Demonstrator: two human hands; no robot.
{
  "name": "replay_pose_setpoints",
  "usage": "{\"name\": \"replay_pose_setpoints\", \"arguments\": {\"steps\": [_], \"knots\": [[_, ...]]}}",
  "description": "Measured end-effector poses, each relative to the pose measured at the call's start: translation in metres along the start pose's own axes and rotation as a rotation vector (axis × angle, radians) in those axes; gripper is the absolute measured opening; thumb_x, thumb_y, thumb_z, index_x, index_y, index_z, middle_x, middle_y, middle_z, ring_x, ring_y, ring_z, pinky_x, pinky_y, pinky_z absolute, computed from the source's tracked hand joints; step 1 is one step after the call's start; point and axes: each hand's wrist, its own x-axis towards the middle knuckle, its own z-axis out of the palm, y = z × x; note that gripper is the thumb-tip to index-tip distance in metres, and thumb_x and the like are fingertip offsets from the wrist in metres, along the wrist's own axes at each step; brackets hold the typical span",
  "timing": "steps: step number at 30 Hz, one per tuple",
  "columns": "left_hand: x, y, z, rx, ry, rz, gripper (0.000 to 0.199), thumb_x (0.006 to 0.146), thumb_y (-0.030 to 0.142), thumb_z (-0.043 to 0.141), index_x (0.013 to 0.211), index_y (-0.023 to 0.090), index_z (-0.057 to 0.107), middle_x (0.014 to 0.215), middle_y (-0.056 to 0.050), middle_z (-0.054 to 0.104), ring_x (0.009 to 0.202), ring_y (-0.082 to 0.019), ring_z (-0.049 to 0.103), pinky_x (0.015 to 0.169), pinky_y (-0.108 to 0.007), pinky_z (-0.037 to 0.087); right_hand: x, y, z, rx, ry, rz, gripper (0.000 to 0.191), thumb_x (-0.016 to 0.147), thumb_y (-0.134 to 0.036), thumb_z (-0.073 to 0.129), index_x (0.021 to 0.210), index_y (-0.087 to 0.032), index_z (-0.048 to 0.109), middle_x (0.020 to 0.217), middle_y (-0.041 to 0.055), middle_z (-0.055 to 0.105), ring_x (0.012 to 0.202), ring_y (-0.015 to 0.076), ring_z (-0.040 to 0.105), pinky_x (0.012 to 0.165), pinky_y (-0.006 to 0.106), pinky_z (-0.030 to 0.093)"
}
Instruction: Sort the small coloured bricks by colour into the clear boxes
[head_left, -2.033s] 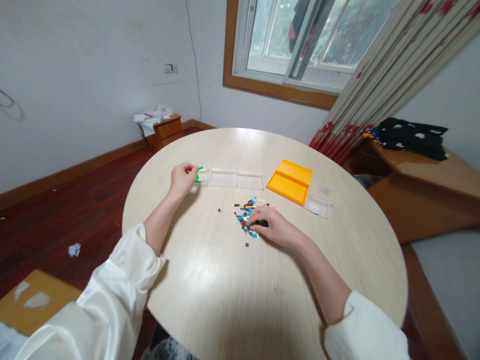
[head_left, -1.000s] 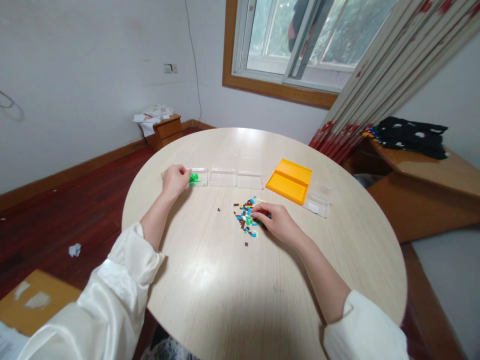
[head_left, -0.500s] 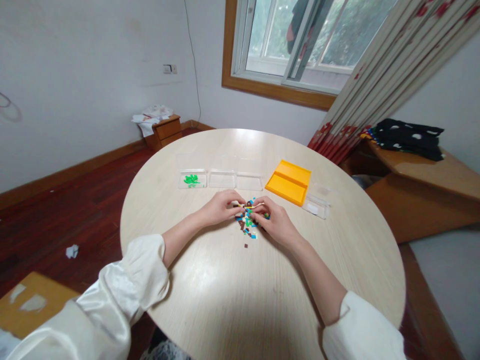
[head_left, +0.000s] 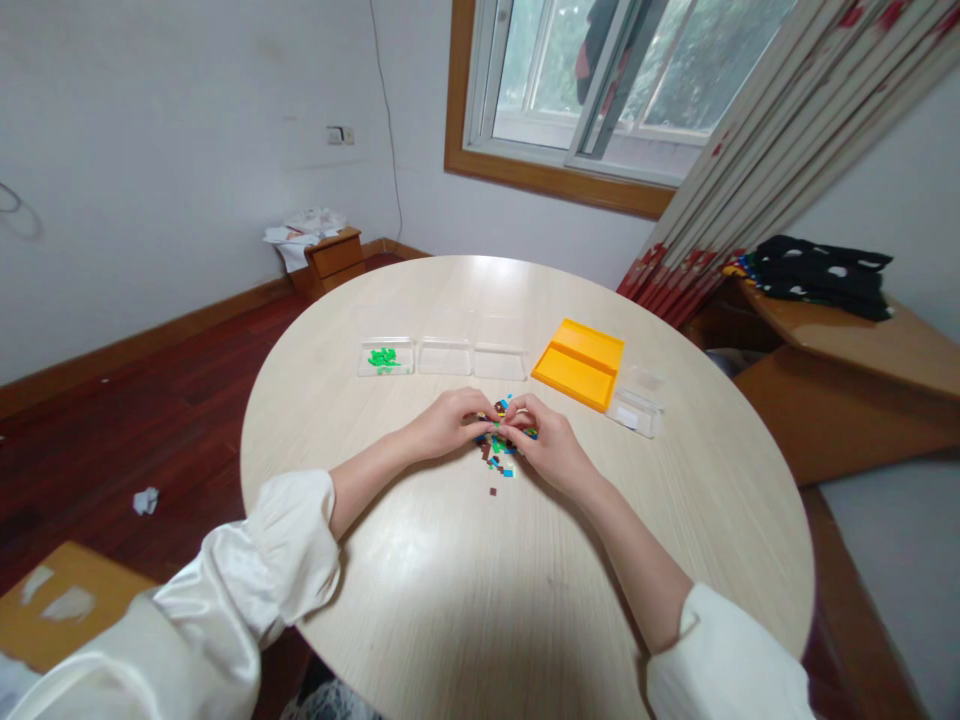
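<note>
Small building bricks [head_left: 499, 448] in brown, blue, green, yellow and white lie in a loose pile on the round table [head_left: 450, 580]. Over the pile, my left hand [head_left: 454, 420] has its fingers curled, with the thumb and index tips close together. Facing it from the other side, my right hand [head_left: 544, 428] is also bent into a pinch. The fingertips of both hands meet above the pile, and whatever is between them is too small to make out. One brown brick [head_left: 493, 492] lies apart, nearer to me.
Behind the hands stand a clear box with green bricks [head_left: 385, 358], a clear box [head_left: 445, 357] and another clear box [head_left: 500, 363]. An open yellow case [head_left: 576, 366] and a small clear box [head_left: 634, 413] lie to the right.
My left hand has shifted right, bringing its fingertips up against those of my right hand. My right hand has hardly moved.
</note>
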Motion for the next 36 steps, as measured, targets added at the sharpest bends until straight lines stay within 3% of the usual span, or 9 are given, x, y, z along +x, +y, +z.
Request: {"name": "replay_pose_setpoints", "arguments": {"steps": [5, 10, 13, 17, 24, 36], "knots": [[0.001, -0.004, -0.008, 0.058, 0.06, -0.068, 0.006, 0.077, 0.013, 0.06, 0.077, 0.015, 0.066, 0.076, -0.003, 0.066, 0.071, -0.011, 0.056, 0.066, -0.022, 0.043, 0.001, -0.002, -0.008, -0.184, 0.0, -0.052, 0.005, 0.078, -0.023, 0.057, 0.081, -0.02, 0.054, 0.075, 0.0003, 0.064, 0.071, 0.0138, 0.059, 0.067, 0.026, 0.045], [0.004, -0.021, -0.032, 0.224, 0.317, -0.237, 0.008, 0.077, 0.017, 0.058, 0.079, 0.015, 0.065, 0.078, -0.003, 0.067, 0.066, -0.011, 0.052, 0.065, -0.024, 0.042, 0.0, -0.006, -0.017, -0.452, -0.137, -0.129, 0.01, 0.075, -0.018, 0.058, 0.066, -0.019, 0.059, 0.071, 0.0022, 0.062, 0.07, 0.0143, 0.055, 0.067, 0.027, 0.041], [0.003, -0.036, -0.051, 0.327, 0.493, -0.382, 0.011, 0.077, 0.021, 0.056, 0.08, 0.015, 0.066, 0.079, -0.003, 0.067, 0.062, -0.012, 0.049, 0.064, -0.026, 0.041, 0.0, -0.007, -0.017, -0.496, -0.191, -0.17, 0.011, 0.076, -0.017, 0.058, 0.066, -0.019, 0.062, 0.071, 0.0029, 0.063, 0.072, 0.0153, 0.055, 0.069, 0.028, 0.04], [0.001, -0.051, -0.068, 0.363, 0.615, -0.519, 0.013, 0.076, 0.023, 0.056, 0.08, 0.014, 0.065, 0.082, -0.005, 0.067, 0.066, -0.014, 0.053, 0.065, -0.026, 0.041, 0.0, -0.007, -0.015, -0.516, -0.227, -0.164, 0.012, 0.077, -0.016, 0.057, 0.068, -0.019, 0.065, 0.073, 0.0034, 0.065, 0.074, 0.0161, 0.055, 0.072, 0.029, 0.04], [-0.003, -0.062, -0.078, 0.404, 0.635, -0.609, 0.012, 0.074, 0.017, 0.054, 0.079, 0.014, 0.064, 0.083, -0.006, 0.067, 0.074, -0.016, 0.057, 0.072, -0.028, 0.043, -0.001, -0.013, -0.014, -0.577, -0.242, -0.137, 0.014, 0.076, -0.012, 0.054, 0.066, -0.018, 0.062, 0.07, 0.0029, 0.063, 0.072, 0.016, 0.053, 0.072, 0.029, 0.038], [-0.012, -0.082, -0.09, 0.515, 0.606, -0.668, 0.019, 0.071, 0.018, 0.054, 0.084, 0.016, 0.067, 0.083, -0.007, 0.067, 0.079, -0.02, 0.059, 0.077, -0.031, 0.044, 0.0, -0.006, -0.012, -0.551, -0.099, -0.084, 0.012, 0.086, -0.019, 0.043, 0.077, -0.019, 0.051, 0.081, 0.006, 0.058, 0.078, 0.0186, 0.051, 0.073, 0.031, 0.039]]}}
